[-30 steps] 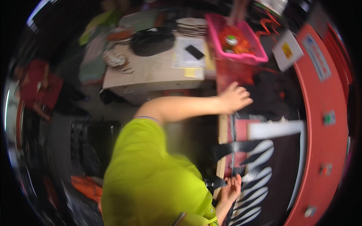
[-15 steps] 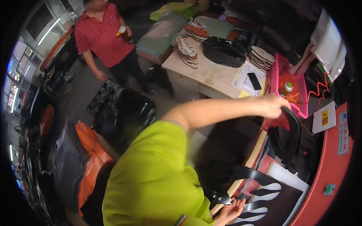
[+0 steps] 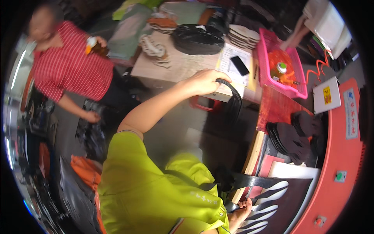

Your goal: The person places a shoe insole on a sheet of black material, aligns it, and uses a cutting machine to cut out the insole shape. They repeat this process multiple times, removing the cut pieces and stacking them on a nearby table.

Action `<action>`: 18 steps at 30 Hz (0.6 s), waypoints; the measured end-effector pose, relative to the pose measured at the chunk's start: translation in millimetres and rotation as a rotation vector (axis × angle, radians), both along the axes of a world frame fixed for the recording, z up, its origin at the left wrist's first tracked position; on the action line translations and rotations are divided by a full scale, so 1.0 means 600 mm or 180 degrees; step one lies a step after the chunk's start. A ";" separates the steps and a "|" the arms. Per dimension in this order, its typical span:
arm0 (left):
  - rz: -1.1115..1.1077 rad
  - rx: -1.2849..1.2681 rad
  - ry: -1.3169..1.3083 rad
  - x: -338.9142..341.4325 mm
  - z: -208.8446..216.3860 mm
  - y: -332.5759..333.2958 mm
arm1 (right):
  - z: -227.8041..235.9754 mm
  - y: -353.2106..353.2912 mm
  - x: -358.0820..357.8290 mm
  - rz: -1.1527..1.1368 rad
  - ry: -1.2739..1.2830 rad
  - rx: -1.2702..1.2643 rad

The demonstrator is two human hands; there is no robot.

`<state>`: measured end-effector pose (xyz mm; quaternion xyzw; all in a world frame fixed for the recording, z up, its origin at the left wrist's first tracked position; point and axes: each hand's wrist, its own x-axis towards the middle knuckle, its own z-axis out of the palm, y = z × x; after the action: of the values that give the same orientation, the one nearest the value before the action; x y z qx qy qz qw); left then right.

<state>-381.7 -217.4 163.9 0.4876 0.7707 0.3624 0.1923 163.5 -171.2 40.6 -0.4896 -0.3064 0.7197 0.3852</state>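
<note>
Your pale, scuffed wooden surface (image 3: pixel 187 66) carries a glossy black plastic bag (image 3: pixel 198 39) toward its far edge; in this cluttered workshop, a pink lattice basket (image 3: pixel 263 58) sits beside its right edge. Near its front right corner, your left hand (image 3: pixel 205 82) has its fingers closed on a bundle of thin, curved black sheets (image 3: pixel 234 102). Your right hand (image 3: pixel 240 214) curls its fingers near the left edge of a flat dark sheet (image 3: pixel 298 189) with tapered white shapes; I cannot tell whether they grip anything.

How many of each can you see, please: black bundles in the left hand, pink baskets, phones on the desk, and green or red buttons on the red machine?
Black bundle in left hand: 1
Pink basket: 1
Phone: 1
Green button: 1
Red button: 1
Total: 5
</note>
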 end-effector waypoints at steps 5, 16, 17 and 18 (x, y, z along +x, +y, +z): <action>0.0032 0.0797 0.0874 -0.068 -0.058 0.093 | 0.020 -0.006 -0.033 -0.0233 -0.0924 0.0167; -0.0611 -0.0158 0.1823 -0.271 -0.396 0.157 | 0.012 -0.015 -0.062 -0.0472 -0.1645 0.0393; -0.0599 -0.0867 0.1827 -0.280 -0.423 0.149 | 0.010 -0.014 -0.060 -0.0580 -0.1762 0.0282; -0.0442 -0.1026 0.1764 -0.284 -0.447 0.134 | 0.007 -0.013 -0.058 -0.0581 -0.1819 0.0195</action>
<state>-551.9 -136.9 -104.1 0.5823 0.8061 0.0754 0.0743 128.6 -178.9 44.9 -0.6860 -0.3787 0.5056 0.3610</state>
